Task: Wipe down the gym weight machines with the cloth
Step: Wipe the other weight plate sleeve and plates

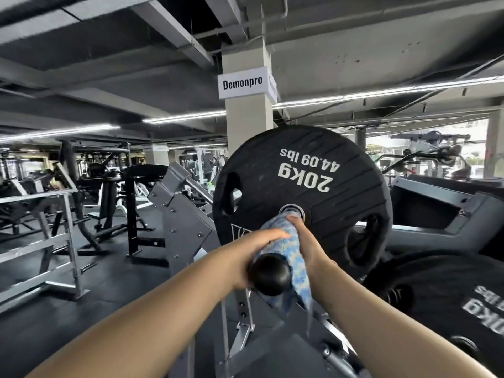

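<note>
Both hands, left [253,257] and right [305,241], clamp the soft, limp cloth [283,241] around the rigid bar [268,274] between them, so it should wrap and slide easily.

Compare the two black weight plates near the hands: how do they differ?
The upper weight plate is fully in view, loaded on the cloth-wrapped bar; the lower weight plate sits lower right, cut off by the frame edge. The upper one's printing reads clearly, "20kg 44.09 lbs" upside down; the lower one's is blurred and partial. Both are black and ribbed with white lettering.
</note>
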`<move>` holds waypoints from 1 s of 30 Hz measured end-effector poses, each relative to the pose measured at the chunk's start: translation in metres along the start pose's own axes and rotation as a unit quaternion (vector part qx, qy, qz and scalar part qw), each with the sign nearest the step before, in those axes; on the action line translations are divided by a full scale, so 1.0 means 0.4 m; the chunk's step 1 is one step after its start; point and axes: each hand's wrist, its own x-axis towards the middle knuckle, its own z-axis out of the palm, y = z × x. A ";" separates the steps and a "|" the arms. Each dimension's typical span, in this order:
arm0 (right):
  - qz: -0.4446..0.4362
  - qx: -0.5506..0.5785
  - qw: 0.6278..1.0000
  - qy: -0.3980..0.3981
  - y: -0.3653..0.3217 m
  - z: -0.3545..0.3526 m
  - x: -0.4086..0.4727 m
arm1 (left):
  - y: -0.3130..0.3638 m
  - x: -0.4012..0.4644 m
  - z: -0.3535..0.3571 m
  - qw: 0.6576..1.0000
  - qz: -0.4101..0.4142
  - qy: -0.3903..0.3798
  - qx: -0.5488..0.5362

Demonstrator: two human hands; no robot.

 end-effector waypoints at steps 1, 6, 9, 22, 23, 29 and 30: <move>-0.002 -0.011 1.000 0.006 0.006 0.012 -0.026 | -0.004 -0.022 0.001 1.000 -0.001 -0.012 0.000; -0.057 -0.113 0.991 0.035 0.026 0.058 -0.138 | -0.026 -0.116 0.009 0.998 0.004 -0.027 0.064; -0.139 -0.151 0.975 0.090 0.046 0.098 -0.216 | -0.051 -0.159 0.014 0.994 0.015 -0.021 0.107; -0.212 -0.315 0.843 0.380 0.231 0.220 -0.298 | -0.181 -0.337 -0.140 0.967 0.129 -0.082 0.203; -0.222 -0.302 0.845 0.381 0.247 0.225 -0.291 | -0.191 -0.335 -0.158 0.966 0.127 -0.085 0.210; -0.314 -0.261 0.824 0.392 0.371 0.278 -0.253 | -0.215 -0.325 -0.268 0.962 0.129 -0.100 0.221; -0.334 -0.285 0.816 0.376 0.398 0.291 -0.241 | -0.217 -0.318 -0.293 0.961 0.115 -0.118 0.224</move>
